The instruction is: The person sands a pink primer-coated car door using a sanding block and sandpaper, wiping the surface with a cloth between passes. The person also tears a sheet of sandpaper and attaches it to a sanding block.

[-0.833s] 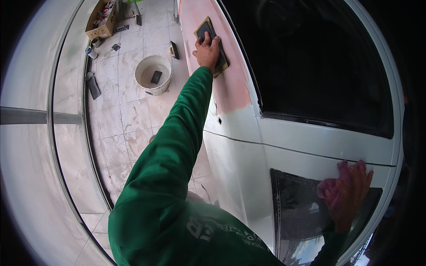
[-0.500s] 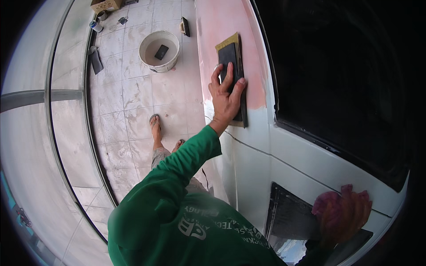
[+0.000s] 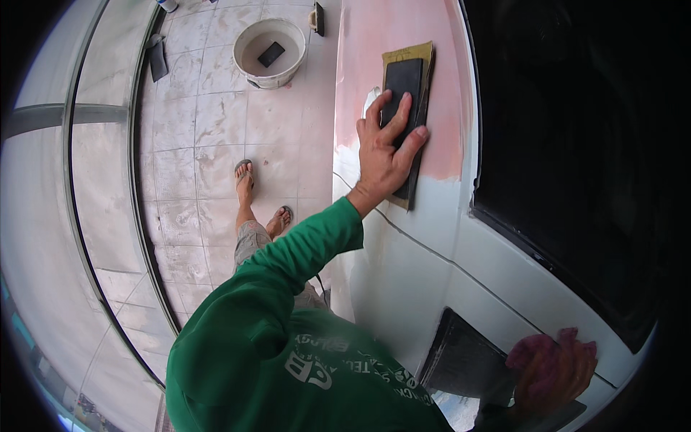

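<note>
My left hand (image 3: 389,155) rests on a long black sanding block (image 3: 407,79), its fingers and thumb spread over the two long sides. Brown-backed sandpaper (image 3: 392,57) sticks out from under the block's far end and right edge. Both lie against a pink patch (image 3: 448,137) on the white vehicle body (image 3: 403,266). At the lower right, my right hand (image 3: 561,378) holds a wet-looking pink cloth (image 3: 529,353) against the white panel, below the dark window. Shade dims that hand, and its fingertips are partly lost in the cloth.
A white bucket (image 3: 296,61) with cloudy water and a dark block (image 3: 271,54) stands on the tiled floor (image 3: 219,129). Beyond it is a black-soled float (image 3: 318,20). The dark window (image 3: 561,144) borders the panel; glass doors (image 3: 97,187) line the left.
The view has shifted, so the bucket sits higher and the panel further right. My left hand and the block have moved slightly, the block's far end leaning more right. Both hands keep their holds.
</note>
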Tool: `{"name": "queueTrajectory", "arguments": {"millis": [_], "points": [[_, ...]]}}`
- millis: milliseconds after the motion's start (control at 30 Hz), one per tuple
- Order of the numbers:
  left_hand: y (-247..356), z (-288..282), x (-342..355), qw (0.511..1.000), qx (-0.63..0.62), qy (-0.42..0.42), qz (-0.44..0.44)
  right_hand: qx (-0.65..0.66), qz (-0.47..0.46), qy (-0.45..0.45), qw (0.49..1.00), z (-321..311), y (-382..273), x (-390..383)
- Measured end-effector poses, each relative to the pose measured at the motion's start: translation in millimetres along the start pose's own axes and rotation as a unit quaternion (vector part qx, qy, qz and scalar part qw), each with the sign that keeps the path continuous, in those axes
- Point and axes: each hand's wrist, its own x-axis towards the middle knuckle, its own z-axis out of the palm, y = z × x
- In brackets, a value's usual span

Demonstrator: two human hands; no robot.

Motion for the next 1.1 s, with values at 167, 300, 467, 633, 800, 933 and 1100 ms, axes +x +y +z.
{"name": "queueTrajectory", "arguments": {"millis": [167,300,467,633,800,933,1100], "points": [[-54,21,210,0.986,0.005,0.141,0.094,-0.006,-0.024,0.064,0.998,14,10,-3],[-36,16,82,0.998,0.031,0.029,0.039,0.04,-0.004,0.067,0.997,15,3,-2],[-17,-8,-28,1.0,-0.013,-0.021,-0.01,0.003,0.01,0.035,0.999,18,0,-3],[-57,10,164,0.997,-0.027,0.056,0.054,0.012,-0.022,0.06,0.998,26,8,-2],[-71,29,94,0.994,0.074,0.058,0.049,0.052,-0.009,0.081,0.995,28,7,0],[-6,1,-28,0.998,0.017,-0.007,-0.066,0.023,-0.009,0.032,0.999,32,9,-8],[-39,17,114,0.999,0.001,0.047,-0.003,-0.028,-0.003,0.0,1.0,30,7,-11]]}}
